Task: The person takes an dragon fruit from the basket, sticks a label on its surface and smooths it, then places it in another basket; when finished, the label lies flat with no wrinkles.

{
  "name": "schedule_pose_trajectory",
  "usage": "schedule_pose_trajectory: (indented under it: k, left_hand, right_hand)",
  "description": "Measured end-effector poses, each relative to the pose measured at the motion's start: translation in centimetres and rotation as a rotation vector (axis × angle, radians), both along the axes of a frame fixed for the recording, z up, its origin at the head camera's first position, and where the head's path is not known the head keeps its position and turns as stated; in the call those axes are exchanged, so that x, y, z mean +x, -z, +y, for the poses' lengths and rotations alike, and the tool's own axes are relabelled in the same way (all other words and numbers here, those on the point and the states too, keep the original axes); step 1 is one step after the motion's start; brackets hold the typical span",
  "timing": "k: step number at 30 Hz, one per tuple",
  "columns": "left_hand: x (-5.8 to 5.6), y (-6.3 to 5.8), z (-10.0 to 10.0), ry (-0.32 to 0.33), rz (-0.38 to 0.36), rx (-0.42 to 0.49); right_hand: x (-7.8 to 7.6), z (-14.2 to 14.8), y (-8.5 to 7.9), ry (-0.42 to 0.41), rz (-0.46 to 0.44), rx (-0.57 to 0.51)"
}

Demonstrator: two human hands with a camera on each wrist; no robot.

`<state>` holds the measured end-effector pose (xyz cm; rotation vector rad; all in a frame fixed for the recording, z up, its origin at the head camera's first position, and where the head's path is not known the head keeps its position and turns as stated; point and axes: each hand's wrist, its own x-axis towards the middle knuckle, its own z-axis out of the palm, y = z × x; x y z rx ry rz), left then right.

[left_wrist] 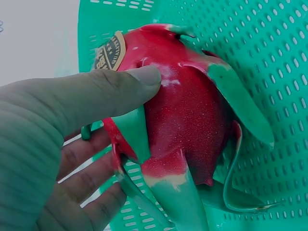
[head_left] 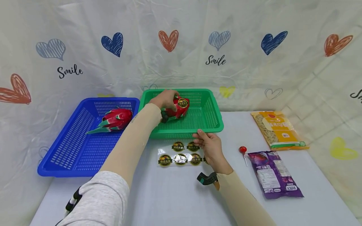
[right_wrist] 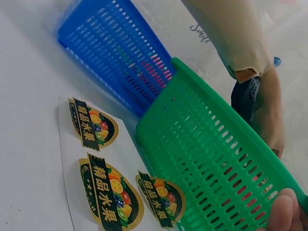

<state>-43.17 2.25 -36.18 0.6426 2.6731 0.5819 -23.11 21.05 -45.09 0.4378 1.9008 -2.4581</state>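
In the head view my left hand (head_left: 167, 99) grips a red dragon fruit (head_left: 182, 110) with green-tipped scales inside the green basket (head_left: 213, 116). The left wrist view has the thumb pressed on the fruit's red skin, with the other fingers along its side. A round black-and-gold sticker (head_left: 183, 103) is on this fruit. My right hand (head_left: 212, 149) is at the green basket's front rim, its fingers loosely bent; in the right wrist view fingertips (right_wrist: 284, 211) show right at the rim. Beneath that hand lies a clear sheet of fruit stickers (head_left: 180, 159), partly covered.
A blue basket (head_left: 70, 166) with another dragon fruit (head_left: 117, 119) stands left of the green one. On the right lie a red lollipop (head_left: 243, 150), a purple packet (head_left: 272, 175) and a yellow-orange packet (head_left: 277, 128). A curtain printed with hearts (head_left: 168, 40) hangs behind the table.
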Motion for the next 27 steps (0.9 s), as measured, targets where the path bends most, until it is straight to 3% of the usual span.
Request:
schedule_pose_trajectory:
  k: [11,21,27]
  left_hand:
    - [1.0,-0.5,-0.9,-0.008,0.005,0.002]
    - [1.9,-1.2,-2.1,0.023,0.033,0.002]
    - [3.6,-3.0,-3.0,0.056,0.071,0.073]
  right_hand:
    - [0.2,-0.1,-0.2,-0.001,0.001,-0.035]
    - [0.3,0.1,-0.2,-0.019,0.001,-0.046]
    - [0.6,0.4,-0.2,-0.044,0.005,-0.015]
